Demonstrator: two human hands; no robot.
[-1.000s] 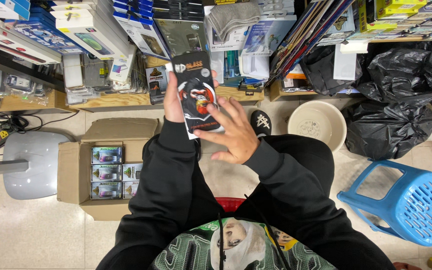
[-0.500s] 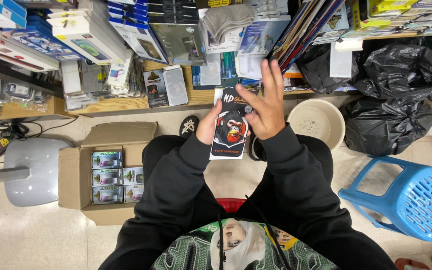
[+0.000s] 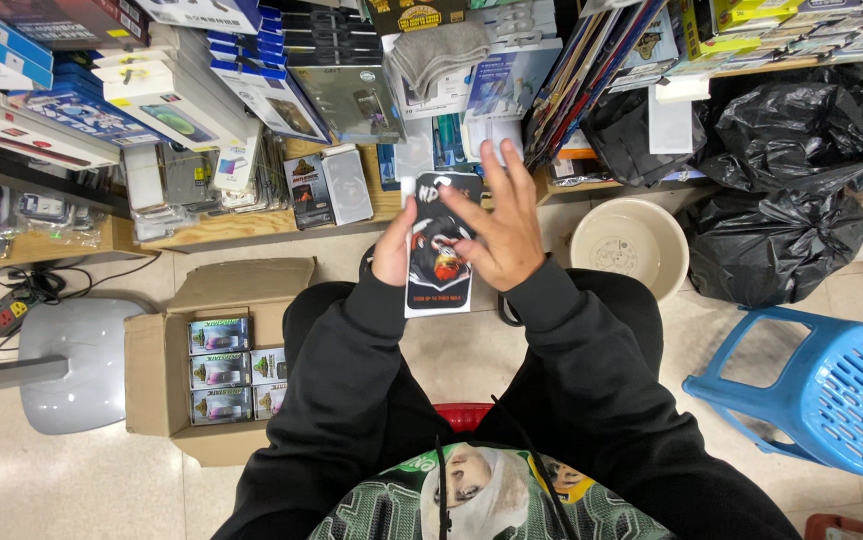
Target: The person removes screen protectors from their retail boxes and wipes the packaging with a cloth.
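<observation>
Black flat package point(image 3: 440, 245) with red-orange graphic, blue stool point(image 3: 832, 395), cream basin point(image 3: 630, 243)

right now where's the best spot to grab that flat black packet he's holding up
Probably the long left edge of the flat black packet, where the left hand already pinches it, thumb in front, fingers behind. It is thin, stiff and upright, so a pinch across its face from the side should hold. The right hand lies spread over the right side, so come from the left.

The flat black package point(image 3: 440, 245) now sits right of where it was a second ago, held more upright. The right hand point(image 3: 497, 225), earlier cupped under its lower edge, now spreads open-fingered across its face.
</observation>
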